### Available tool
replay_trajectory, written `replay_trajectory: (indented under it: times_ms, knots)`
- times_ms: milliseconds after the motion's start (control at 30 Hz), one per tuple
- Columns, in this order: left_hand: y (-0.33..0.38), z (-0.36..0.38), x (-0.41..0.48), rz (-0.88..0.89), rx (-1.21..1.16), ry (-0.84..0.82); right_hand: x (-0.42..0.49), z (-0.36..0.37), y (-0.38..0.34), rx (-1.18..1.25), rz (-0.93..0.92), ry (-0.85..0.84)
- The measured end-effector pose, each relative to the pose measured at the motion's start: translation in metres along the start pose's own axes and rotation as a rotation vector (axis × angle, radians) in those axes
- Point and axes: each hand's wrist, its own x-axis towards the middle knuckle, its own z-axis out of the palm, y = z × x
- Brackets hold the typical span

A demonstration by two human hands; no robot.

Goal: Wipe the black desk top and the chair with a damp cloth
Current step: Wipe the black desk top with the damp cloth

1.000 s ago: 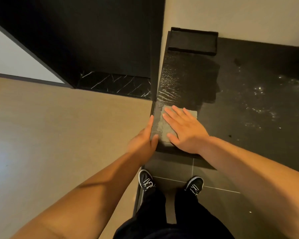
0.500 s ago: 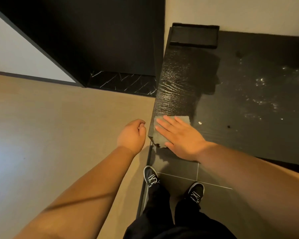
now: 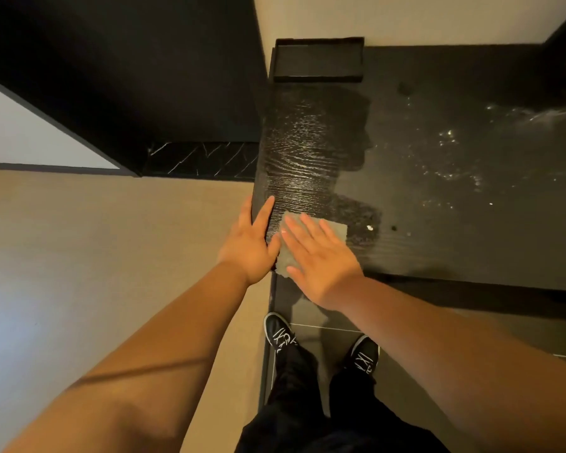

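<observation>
Cloth: soft, limp; press flat, centre frame.
Right hand: fingers spread on it.
Left hand: open, on desk edge.

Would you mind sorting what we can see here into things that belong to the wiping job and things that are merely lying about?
Belongs to the job:
- black desk top
- grey cloth
- right hand, flat on the cloth
- left hand, at the desk's left edge

Just lying about:
- black tray
- white crumb
</observation>
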Motion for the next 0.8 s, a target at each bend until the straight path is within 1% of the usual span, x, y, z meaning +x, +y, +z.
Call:
replay_trajectory:
  times_ms: [67,100,200,267,333,367,400,500,567,600,667,733,800]
  knots:
    - [-0.001,0.001,-0.001,0.012,0.001,0.022,-0.01,0.0,0.021,0.019,-0.045,0.024]
    - [-0.001,0.002,-0.001,0.017,0.004,0.035,-0.017,-0.002,0.035,0.031,-0.016,0.03]
    - [0.001,0.003,-0.003,0.021,0.007,0.059,-0.042,-0.009,0.089,0.024,0.184,0.021]
    - [0.002,0.003,-0.003,0.013,0.02,0.068,-0.05,-0.016,0.11,0.033,0.314,0.024]
    - [0.002,0.004,-0.002,0.006,0.024,0.072,-0.043,-0.02,0.104,0.063,0.422,0.046]
    - [0.002,0.004,-0.002,0.003,0.024,0.074,-0.037,-0.021,0.092,0.079,0.441,0.057]
    - [0.002,0.004,-0.002,0.004,0.024,0.076,-0.033,-0.019,0.078,0.095,0.413,0.067]
    - [0.004,0.003,-0.001,0.004,0.046,0.071,-0.028,-0.007,0.047,0.067,0.154,0.075]
    - [0.006,0.002,-0.002,-0.012,0.047,0.062,-0.029,-0.007,0.053,0.048,0.044,0.031]
    - [0.006,0.002,-0.003,-0.018,0.043,0.052,-0.031,-0.01,0.062,0.056,0.028,0.005]
    - [0.007,0.001,-0.003,-0.033,0.026,0.027,-0.038,-0.017,0.091,0.074,0.084,0.0]
    - [0.014,-0.002,0.001,-0.048,0.009,0.035,-0.049,-0.024,0.126,0.053,0.216,-0.001]
    - [0.027,-0.005,0.013,-0.026,0.054,0.09,-0.054,-0.03,0.146,0.051,0.369,-0.015]
